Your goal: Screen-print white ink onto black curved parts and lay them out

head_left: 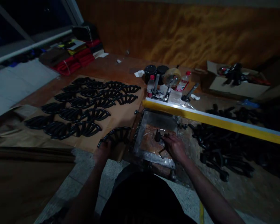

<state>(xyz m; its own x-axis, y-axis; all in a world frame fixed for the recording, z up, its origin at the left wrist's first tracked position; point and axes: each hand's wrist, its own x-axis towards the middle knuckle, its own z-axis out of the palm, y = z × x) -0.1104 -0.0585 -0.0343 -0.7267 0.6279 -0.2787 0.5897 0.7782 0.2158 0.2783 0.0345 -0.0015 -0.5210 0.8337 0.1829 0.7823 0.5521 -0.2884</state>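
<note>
My left hand (103, 152) is closed on the near end of a curved black ribbed part (118, 134), low over the front edge of the cardboard sheet (119, 119). Over a flat metal plate frame (151, 117) with a brownish middle, my right hand (175, 144) has its fingers bent around a small dark block-like piece (158, 136); its kind cannot be made out in the dim light. Rows of similar black ribbed parts (98, 114) lie on the cardboard to the left.
A yellow and silver bar (200, 117) crosses behind the plate. Beyond it stand bottles (150, 85), dark jars (162, 73) and a tape roll (172, 77). Black parts (224, 155) are heaped at right, below an open box (240, 85). Red bundles (74, 60) lie far left.
</note>
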